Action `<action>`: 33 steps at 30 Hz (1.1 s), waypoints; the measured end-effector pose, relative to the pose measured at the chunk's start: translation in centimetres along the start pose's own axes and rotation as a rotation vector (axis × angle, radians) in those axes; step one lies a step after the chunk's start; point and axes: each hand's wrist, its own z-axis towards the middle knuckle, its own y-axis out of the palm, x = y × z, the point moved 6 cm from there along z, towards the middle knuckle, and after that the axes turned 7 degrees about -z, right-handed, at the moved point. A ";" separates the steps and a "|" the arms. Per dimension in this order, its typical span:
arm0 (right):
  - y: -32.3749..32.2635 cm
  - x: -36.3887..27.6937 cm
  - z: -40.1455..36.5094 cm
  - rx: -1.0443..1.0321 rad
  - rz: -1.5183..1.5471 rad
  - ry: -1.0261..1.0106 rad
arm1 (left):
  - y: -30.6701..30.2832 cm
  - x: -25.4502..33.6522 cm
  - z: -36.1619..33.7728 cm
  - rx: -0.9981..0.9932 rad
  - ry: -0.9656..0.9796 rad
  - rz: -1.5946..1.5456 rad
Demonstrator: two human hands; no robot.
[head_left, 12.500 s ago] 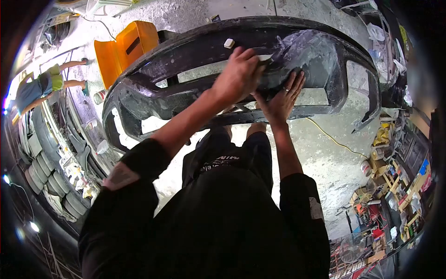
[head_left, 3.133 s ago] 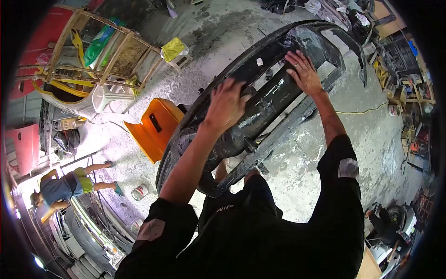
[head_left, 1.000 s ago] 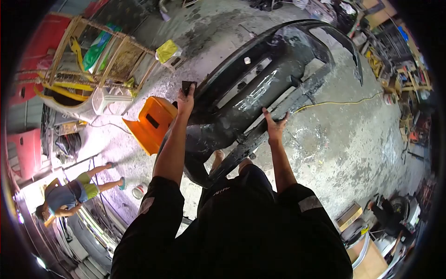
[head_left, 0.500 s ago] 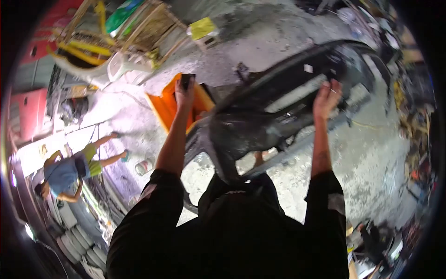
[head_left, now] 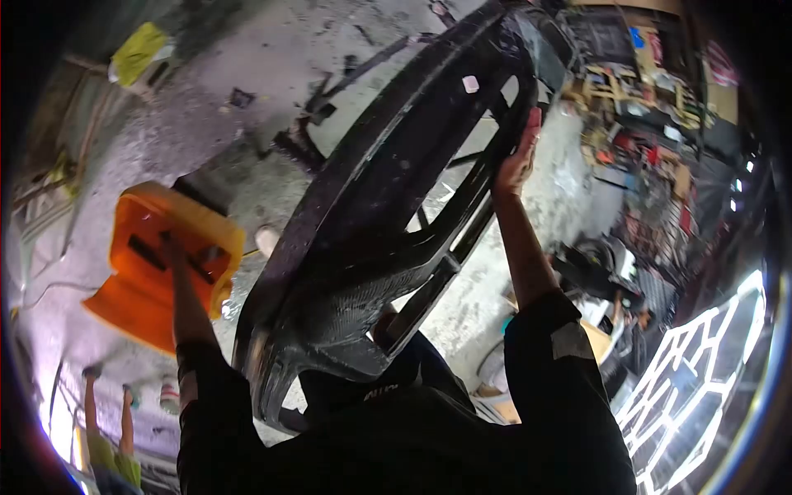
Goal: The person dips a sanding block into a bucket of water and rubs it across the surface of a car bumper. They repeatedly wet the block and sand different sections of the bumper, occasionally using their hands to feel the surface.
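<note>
A large black car bumper (head_left: 388,165) lies slanted across the middle, its lower end near my legs. A small pale square sticks to its upper part. My right hand (head_left: 518,161) rests against the bumper's right edge, fingers stretched out together. On the left, my left hand (head_left: 172,247) reaches into an orange plastic bin (head_left: 136,210); its fingers are dark and blurred. Dark flat pieces (head_left: 147,252) lie in the bin close to that hand, and whether it grips one is unclear.
A yellow cloth on a small stool (head_left: 139,54) is at the upper left. Another person (head_left: 111,454) is at the lower left. Cluttered tools and boxes (head_left: 652,157) line the right side. A bright hexagonal light pattern (head_left: 701,379) shows at the lower right.
The view has turned. My left hand, which held a dark block above the orange bin, is now down inside it. My right hand has moved onto the bumper's right edge.
</note>
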 end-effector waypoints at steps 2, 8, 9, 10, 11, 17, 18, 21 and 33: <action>0.2 -0.9 0.0 0.003 0.017 0.029 | 2.8 0.7 -1.5 -0.053 -0.053 0.023; -0.3 -0.2 -0.1 -0.006 0.034 0.057 | 7.2 0.0 -4.8 -0.116 -0.095 -0.032; -0.2 -0.4 -0.1 0.001 0.029 0.056 | 5.8 0.8 -5.4 -0.085 -0.108 -0.052; 0.0 -0.5 -0.1 0.009 0.032 0.056 | 3.9 1.8 -5.9 -0.043 -0.131 -0.071; 0.0 -0.7 -0.3 0.014 0.053 0.062 | 1.3 3.3 -6.5 0.002 -0.164 -0.102; -0.5 -1.7 -0.9 0.135 -0.065 0.071 | -15.2 13.1 -7.2 0.461 0.064 -0.173; -0.7 -1.9 -1.0 0.160 -0.124 0.085 | -17.9 18.5 -9.5 0.453 0.270 -0.448; -1.2 -2.2 -1.4 0.171 -0.164 0.140 | -23.3 30.8 -16.1 0.366 0.511 -0.690; -2.1 1.0 -1.3 0.154 -0.240 -0.119 | -13.1 70.8 -49.1 -0.088 1.427 -0.456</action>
